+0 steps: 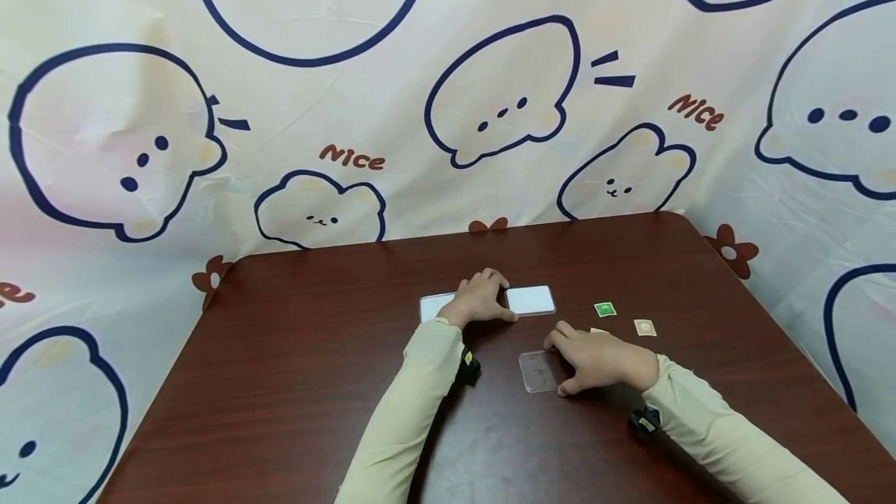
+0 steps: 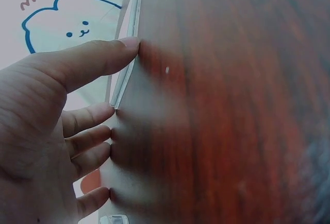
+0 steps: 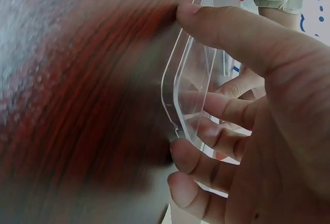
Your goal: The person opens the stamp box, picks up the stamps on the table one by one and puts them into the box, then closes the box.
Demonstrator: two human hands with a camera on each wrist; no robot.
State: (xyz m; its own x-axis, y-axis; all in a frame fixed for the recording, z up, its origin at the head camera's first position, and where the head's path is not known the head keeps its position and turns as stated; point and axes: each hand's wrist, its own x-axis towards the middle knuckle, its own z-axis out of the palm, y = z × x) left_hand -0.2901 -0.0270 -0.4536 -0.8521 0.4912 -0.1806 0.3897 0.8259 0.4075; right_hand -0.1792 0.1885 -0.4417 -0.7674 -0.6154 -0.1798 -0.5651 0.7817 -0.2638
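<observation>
My left hand [image 1: 481, 300] rests at the left end of a flat white-faced case [image 1: 532, 300] with a clear rim. In the left wrist view its thumb [image 2: 126, 46] lies against the edge of that case, the index fingertip is at the corner, and the other fingertips are down on the table. My right hand [image 1: 602, 358] holds a shallow clear plastic case [image 1: 535, 373] by its right end, thumb on the near edge and fingers at the far one. In the right wrist view the transparent case [image 3: 188, 80] stands between thumb and fingers.
A second white-faced case [image 1: 434, 306] lies partly behind my left hand. Right of the cases lie a small green square [image 1: 605, 309] and a cream square [image 1: 645, 327]. Another pale square [image 1: 598, 330] is mostly hidden by my right hand. Patterned cloth [image 1: 490, 201] hangs behind the brown table [image 1: 294, 379].
</observation>
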